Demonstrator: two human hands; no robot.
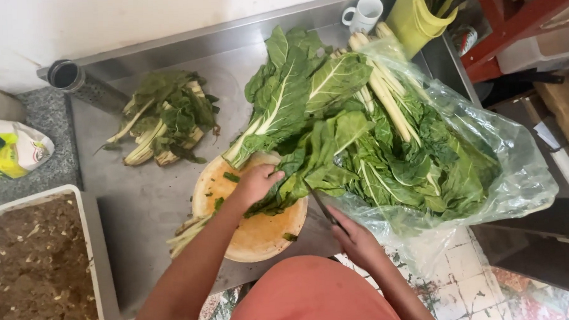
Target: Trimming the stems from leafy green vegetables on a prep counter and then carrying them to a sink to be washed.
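While the left hand [255, 183] presses down on a bunch of chard [296, 125] across the round board [255, 233], fingers curled and gripping the leaves near the stalks, the right hand [356, 239] is clenched around a knife [324, 208] whose blade points up toward the leaves. The bunch lies with pale stalks toward the board's far left edge and leaves spilling right onto the open plastic bag [505, 171] of more chard. Likely hazards, judged from this layout: the left fingertips sit close to the blade's line, so a slip on wet leaf could bring the edge against them; the board overhangs the steel counter [147, 196] at its near edge and might tip or slide under downward pressure; loose leaves hide the blade tip, making its position hard to judge. Cut stalks [186, 233] lie at the board's left rim; a trimmed pile [163, 123] rests well apart at the counter's rear.
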